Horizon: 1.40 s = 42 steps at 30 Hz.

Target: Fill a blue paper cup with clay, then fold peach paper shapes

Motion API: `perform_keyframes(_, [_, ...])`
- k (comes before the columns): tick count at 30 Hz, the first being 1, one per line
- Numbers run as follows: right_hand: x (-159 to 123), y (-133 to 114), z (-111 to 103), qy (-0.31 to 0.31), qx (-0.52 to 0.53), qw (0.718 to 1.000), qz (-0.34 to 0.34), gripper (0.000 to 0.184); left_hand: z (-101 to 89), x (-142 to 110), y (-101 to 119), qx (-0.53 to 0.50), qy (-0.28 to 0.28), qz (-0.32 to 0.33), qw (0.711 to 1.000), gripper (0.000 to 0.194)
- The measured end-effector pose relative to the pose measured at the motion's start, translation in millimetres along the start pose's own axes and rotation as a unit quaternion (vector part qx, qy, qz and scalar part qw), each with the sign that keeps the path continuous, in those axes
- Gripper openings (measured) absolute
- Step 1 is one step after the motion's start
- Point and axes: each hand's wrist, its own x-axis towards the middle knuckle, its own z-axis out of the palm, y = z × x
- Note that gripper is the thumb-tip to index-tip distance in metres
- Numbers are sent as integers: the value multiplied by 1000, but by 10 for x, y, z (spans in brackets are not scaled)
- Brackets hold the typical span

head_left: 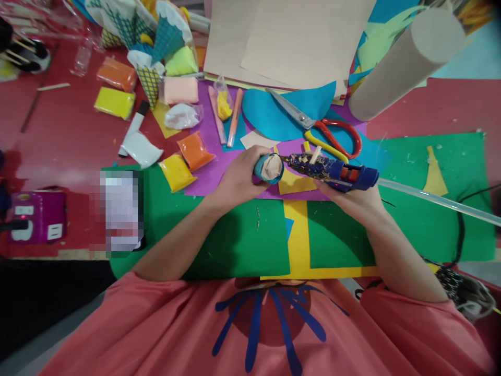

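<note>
My left hand (245, 175) is closed round a small blue paper cone (270, 168), whose pale, crumpled filling faces up at me. In my right hand (354, 201) is a dark blue hot glue gun (344, 175), with a long clear glue stick (438, 197) running out of its back to the right. The gun's nozzle points left and is at the cone's right edge; whether the two touch I cannot tell. Dried glue and scraps cover the gun's front. Just beyond the gun lie open scissors (309, 122) with red and yellow handles, on blue paper (266, 112).
Packets of coloured clay (188, 151), markers (135, 128) and several finished paper cones (146, 78) lie at the left and back left. A tall pale cardboard tube (403, 68) stands at back right. A purple power block (37, 216) is at far left; a black cable (462, 230) hangs at right.
</note>
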Motion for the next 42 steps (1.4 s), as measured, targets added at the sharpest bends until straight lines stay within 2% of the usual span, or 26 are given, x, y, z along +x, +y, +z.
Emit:
perform_keyframes(7, [-17,43,-18,3,3,1000,15,21,-22,-6,19,-11,-8,-12,1000,42])
perform_keyframes(10, [-18,45,-20,-13,23,999,20,20,-30,-12,23,-29,-14,4,999,43])
perform_keyframes(16, [-29,53,-21,-31,16,999,27,23,-37,-22,33,-80,-22,14,996,44])
perform_keyframes(24, [-38,42,-35,-33,-22,999,12,24,-75,-8,55,-196,-66,25,978,38])
perform_keyframes(28, [-45,-3,-48,-43,-7,999,4,22,-96,-23,49,-181,-77,8,980,40])
perform_keyframes(31, [-61,-52,-64,-32,-7,999,3,22,-83,-31,29,-166,-56,0,985,43])
perform_keyframes(39, [-69,-99,-116,16,33,999,-3,18,17,-20,-55,-104,54,-7,993,41])
perform_keyframes(42, [-79,-99,-127,31,33,999,2,18,38,-10,-60,-96,69,1,993,38])
